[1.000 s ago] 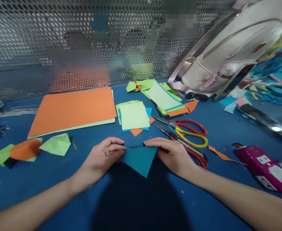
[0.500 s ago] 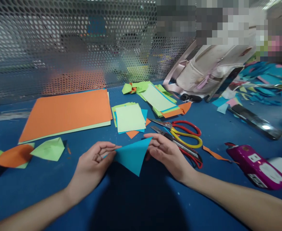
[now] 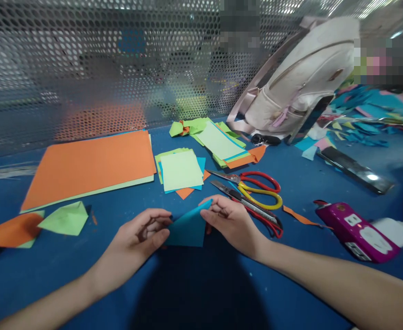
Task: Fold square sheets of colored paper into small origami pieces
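A piece of blue paper (image 3: 187, 230) is held in front of me, its top edge slanting up to the right. My right hand (image 3: 237, 227) pinches its upper right corner between thumb and fingers. At the left edge, the curled fingers and thumb of my left hand (image 3: 142, 238) hold the sheet. Just beyond lies a stack of square paper (image 3: 182, 170), pale green on top with blue and orange corners sticking out. Past my right hand are scissors (image 3: 261, 195) with red and yellow handles and a utility knife (image 3: 252, 206).
Large orange sheets (image 3: 91, 165) lie at the left, with folded green paper (image 3: 67, 219) nearer me. Green paper strips (image 3: 220, 141) are further back. On the right are a purple device (image 3: 359, 233), a black phone (image 3: 356, 169) and a pale backpack (image 3: 300, 78) against a perforated metal panel (image 3: 101, 68).
The blue paper has gone from a downward-pointing triangle to a squarer shape with a level lower edge. My right thumb has come onto its corner. The view has shifted slightly.
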The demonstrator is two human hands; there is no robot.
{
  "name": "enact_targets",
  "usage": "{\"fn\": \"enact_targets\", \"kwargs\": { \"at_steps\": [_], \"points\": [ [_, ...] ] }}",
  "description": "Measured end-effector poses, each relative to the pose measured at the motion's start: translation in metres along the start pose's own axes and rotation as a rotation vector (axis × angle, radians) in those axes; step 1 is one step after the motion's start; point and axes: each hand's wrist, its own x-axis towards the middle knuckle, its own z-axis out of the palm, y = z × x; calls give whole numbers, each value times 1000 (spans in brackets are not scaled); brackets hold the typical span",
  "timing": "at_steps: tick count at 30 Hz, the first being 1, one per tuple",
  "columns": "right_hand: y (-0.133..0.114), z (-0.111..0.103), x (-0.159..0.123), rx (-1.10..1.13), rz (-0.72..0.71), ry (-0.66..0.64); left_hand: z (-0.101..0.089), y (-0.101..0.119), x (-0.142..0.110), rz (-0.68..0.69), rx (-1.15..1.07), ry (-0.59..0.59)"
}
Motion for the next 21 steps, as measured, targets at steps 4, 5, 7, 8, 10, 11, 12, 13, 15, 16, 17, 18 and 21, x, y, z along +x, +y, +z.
{"fn": "enact_targets", "kwargs": {
  "at_steps": [4, 5, 7, 8, 10, 11, 12, 13, 15, 16, 17, 18, 21],
  "points": [
    [1, 2, -1, -7, -38, -62, -4, 10, 12, 39, 167, -119],
    [1, 2, -2, -14, -44, -70, -3, 13, 15, 75, 213, -158],
    [0, 3, -2, -13, -47, -73, 3, 19, 22, 151, 305, -240],
    [-1, 2, -2, -7, -43, -73, 6, 22, 25, 177, 337, -268],
    [-2, 2, -3, 13, -38, -77, 14, 28, 29, 176, 329, -288],
    [-2, 1, -3, 25, -36, -81, 18, 30, 30, 157, 289, -284],
    [-3, 0, -3, 40, -37, -81, 21, 31, 30, 128, 232, -276],
    [-4, 0, -3, 58, -43, -78, 24, 31, 30, 94, 167, -268],
    [-5, -2, -3, 117, -56, -61, 28, 29, 28, 18, 31, -247],
    [-6, -3, -3, 149, -53, -46, 29, 27, 27, -23, -29, -235],
    [-6, -4, -3, 174, -43, -31, 30, 25, 25, -65, -83, -224],
    [-7, -5, -2, 187, -30, -21, 31, 22, 23, -108, -131, -217],
    [-7, -6, -1, 154, -11, -15, 32, 15, 18, -227, -267, -241]
  ]
}}
